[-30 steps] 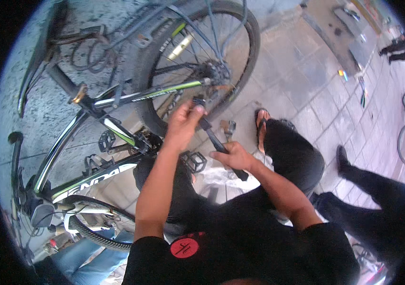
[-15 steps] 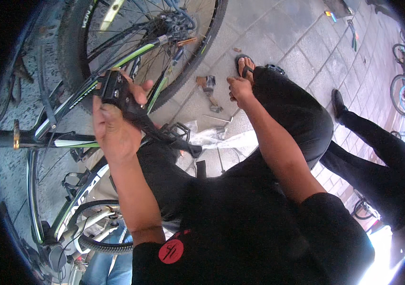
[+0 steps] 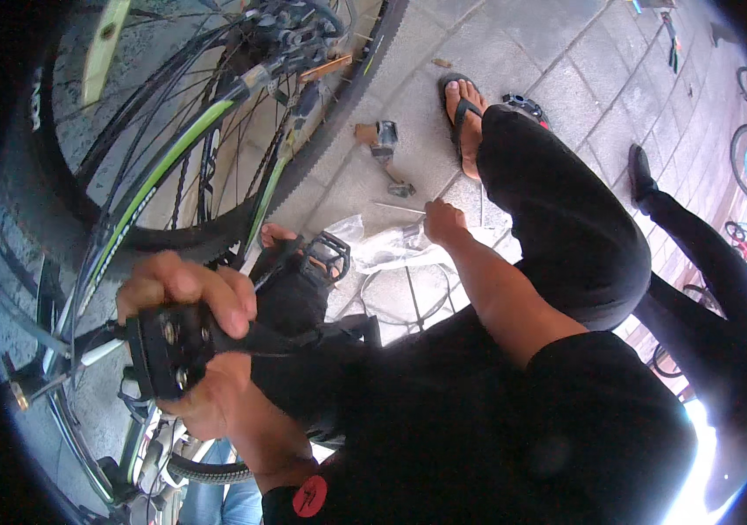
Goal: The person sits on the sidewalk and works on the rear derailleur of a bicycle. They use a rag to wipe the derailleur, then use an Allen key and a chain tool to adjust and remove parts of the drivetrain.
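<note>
Left hand (image 3: 216,385) grips a partly covered black bracket (image 3: 166,348); whether right hand (image 3: 445,221) holds the rod (image 3: 399,207) is unclear.

The black block (image 3: 150,359) looks smooth with a low sheen, metal or hard plastic, and carries shiny metal screws (image 3: 170,331). The slim rod (image 3: 398,207) has the silvery look of bare metal. Glossy paint coats the green-striped frame tube (image 3: 182,144); the tyre (image 3: 316,149) is matt, knobbly rubber. The plastic bag (image 3: 389,249) is thin, crinkled and shiny, the trousers (image 3: 557,219) matt cloth, the paving (image 3: 557,96) dull and stone-like.
</note>
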Available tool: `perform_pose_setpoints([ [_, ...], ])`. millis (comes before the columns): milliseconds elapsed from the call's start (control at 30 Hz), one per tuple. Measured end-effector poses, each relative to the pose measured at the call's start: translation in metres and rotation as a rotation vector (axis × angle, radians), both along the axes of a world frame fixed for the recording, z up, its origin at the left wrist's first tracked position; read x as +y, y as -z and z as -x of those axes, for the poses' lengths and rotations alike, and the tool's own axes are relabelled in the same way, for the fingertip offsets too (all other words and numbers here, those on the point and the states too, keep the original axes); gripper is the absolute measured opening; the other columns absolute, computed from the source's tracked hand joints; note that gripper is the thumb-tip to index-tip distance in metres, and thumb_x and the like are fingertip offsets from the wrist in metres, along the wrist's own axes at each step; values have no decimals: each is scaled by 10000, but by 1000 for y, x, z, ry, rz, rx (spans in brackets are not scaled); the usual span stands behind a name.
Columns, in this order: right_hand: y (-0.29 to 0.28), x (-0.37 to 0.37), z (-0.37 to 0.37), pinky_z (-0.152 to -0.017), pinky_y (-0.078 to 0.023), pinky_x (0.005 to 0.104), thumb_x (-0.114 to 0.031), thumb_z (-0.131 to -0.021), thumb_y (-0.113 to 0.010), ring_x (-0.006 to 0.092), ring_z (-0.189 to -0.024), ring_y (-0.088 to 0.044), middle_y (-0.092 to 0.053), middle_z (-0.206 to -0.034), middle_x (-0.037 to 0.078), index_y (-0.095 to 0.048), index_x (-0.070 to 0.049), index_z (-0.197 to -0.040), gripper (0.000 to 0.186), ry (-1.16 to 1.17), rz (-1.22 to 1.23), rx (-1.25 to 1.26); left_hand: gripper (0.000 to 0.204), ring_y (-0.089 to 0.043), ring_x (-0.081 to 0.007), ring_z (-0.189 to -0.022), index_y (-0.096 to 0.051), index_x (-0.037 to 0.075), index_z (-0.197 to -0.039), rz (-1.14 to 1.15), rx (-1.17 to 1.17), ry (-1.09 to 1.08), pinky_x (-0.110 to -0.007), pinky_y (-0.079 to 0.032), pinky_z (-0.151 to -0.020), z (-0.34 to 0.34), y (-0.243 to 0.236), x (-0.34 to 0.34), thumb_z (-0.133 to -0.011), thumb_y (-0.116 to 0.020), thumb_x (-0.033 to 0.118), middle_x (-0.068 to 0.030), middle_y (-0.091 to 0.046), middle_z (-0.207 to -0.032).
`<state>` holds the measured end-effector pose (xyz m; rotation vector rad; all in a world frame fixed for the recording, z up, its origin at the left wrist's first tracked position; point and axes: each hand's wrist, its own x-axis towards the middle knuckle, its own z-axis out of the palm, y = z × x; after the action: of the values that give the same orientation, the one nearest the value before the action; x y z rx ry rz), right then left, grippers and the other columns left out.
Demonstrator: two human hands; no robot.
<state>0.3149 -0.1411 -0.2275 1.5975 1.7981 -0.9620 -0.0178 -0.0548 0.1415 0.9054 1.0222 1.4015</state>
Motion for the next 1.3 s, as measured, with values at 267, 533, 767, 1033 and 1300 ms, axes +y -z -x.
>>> perform_pose_setpoints([
  [267,24,21,4,-830,-608,458,-99,-859,-649,352,-1011,-732,-729,-1075,178,-741,-36,-974,160,-309,107,12,681,-557,-205,-810,-499,43,-1328,14,-49,45,-396,-407,-692,-10,4,11,-861,-792,443,-100,-481,-1157],
  [533,21,23,10,-839,-599,456,-96,-804,-704,348,-1039,-728,-746,-1053,184,-727,-50,-1098,298,-354,208,173,524,-614,-240,-734,-541,96,-1325,-32,-114,155,-404,-468,-643,-8,8,18,-992,-600,496,-113,-539,-1093],
  [767,-97,93,74,-843,-593,446,-111,-774,-704,321,-1090,-716,-758,-1104,155,-752,-7,-1089,336,-673,433,88,764,-630,-156,-790,-551,-63,-1247,-9,-76,57,-297,-494,-698,-27,-11,5,-839,-808,529,-73,-615,-926],
  [1033,-329,227,40,-567,-561,375,-119,-907,-592,239,-668,-719,-730,-831,129,-705,22,-914,181,-283,167,241,792,-586,-170,-814,-520,-55,-1324,-194,36,-12,-326,-465,-755,-16,-29,-7,-845,-791,515,-88,-616,-901],
  [1300,-421,209,72,-532,-533,289,-222,-986,-693,159,-595,-665,-688,-790,64,-662,-28,-1026,201,496,166,1468,768,-594,-170,-838,-514,-22,-1384,-214,-67,-84,-326,-471,-780,-21,-32,2,-895,-741,525,-76,-610,-961],
])
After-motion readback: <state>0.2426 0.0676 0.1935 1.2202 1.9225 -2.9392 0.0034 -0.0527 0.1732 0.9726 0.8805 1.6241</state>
